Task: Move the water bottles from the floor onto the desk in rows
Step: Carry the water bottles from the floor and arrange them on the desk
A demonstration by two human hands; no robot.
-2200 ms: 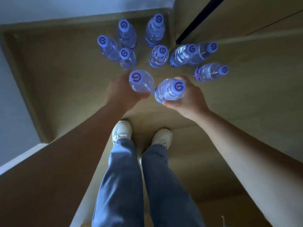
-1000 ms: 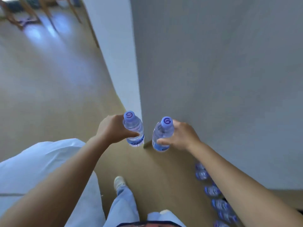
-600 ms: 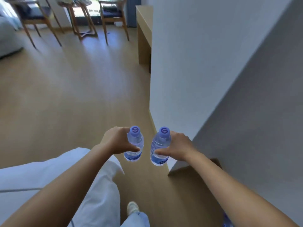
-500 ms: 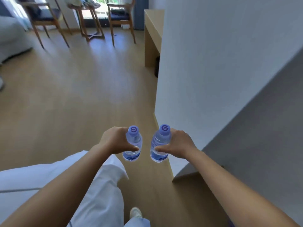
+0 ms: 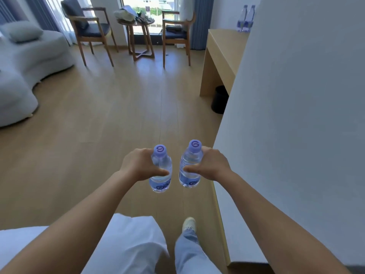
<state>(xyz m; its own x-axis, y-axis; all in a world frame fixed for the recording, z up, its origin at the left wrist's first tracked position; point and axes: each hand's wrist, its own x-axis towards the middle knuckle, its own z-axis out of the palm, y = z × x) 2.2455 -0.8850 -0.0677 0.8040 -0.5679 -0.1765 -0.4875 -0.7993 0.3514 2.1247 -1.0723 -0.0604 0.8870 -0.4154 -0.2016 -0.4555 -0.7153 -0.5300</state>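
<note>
Purple-capped bottles, both upright and side by side, carried over the wood floor (image 5: pixel 110 119). Left hand (image 5: pixel 138 165) fingers wrapped round the left bottle (image 5: pixel 161 175); right hand (image 5: pixel 210 165) fingers curled on the right bottle (image 5: pixel 190 169). Two more bottles (image 5: pixel 245 18) stand together on the table (image 5: pixel 223 48) ahead, right.

Left hand (image 5: pixel 138 165) gripping, arm outstretched; right hand (image 5: pixel 212 165) likewise
</note>
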